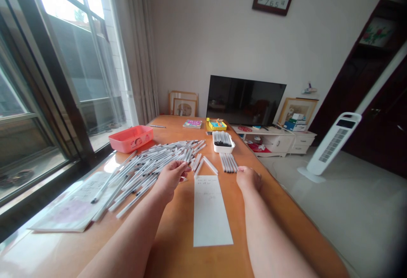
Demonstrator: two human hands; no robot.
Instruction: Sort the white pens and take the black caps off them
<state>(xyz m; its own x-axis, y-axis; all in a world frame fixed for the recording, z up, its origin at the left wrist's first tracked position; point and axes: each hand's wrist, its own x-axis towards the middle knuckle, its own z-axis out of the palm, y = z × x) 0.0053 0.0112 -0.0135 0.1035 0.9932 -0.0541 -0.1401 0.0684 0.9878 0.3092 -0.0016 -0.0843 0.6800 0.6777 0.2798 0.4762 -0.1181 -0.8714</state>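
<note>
A loose pile of white pens with dark ends spreads over the left half of the table. At the pile's right edge is my left hand, its fingers curled in a pinch; what they hold, if anything, is hidden. Several pens lie side by side in a neat row. My right hand is closed at the row's near right corner, and its fingertips are mostly hidden. Between the hands, a few separate pens lie above a long sheet of paper with faint writing. A white box behind the row holds upright-packed pens.
A pink plastic box stands behind the pile at left. An open booklet lies partly under the pens. Farther back are a colourful book and a yellow box. The table's right edge runs beside my right arm.
</note>
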